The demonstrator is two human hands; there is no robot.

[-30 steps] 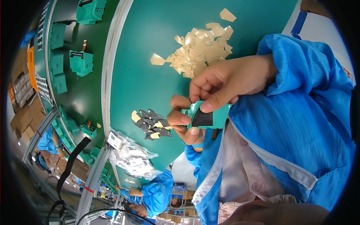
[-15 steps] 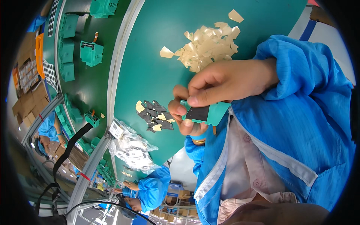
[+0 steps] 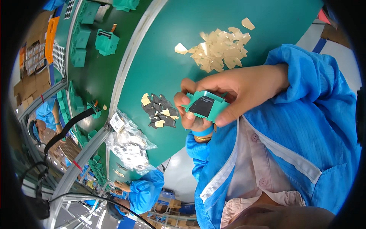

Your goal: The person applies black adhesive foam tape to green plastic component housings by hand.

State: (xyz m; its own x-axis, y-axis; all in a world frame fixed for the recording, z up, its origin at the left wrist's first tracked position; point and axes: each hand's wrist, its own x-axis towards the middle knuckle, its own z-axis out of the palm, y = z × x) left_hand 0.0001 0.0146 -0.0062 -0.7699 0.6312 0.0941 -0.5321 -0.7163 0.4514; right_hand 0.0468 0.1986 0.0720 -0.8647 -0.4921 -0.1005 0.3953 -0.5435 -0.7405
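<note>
Green housing (image 3: 207, 107) | both hands clamped on it: left hand (image 3: 190, 110), right hand (image 3: 244, 89) | underside hidden

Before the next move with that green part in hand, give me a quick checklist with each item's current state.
1. Green plastic housing gripped by both hands: ok. The right hand comes over it and the left hand supports it from below.
2. Black pad on the housing face seated flat: cannot tell, fingers cover its edges.
3. Supply of dark pads on the green table within view: ok, a small cluster lies just beside the left hand.
4. Peeled backing papers kept apart from the dark pads: ok, heaped farther up the table.
5. Bag of parts clear of the hands: ok, at the table edge.
</note>
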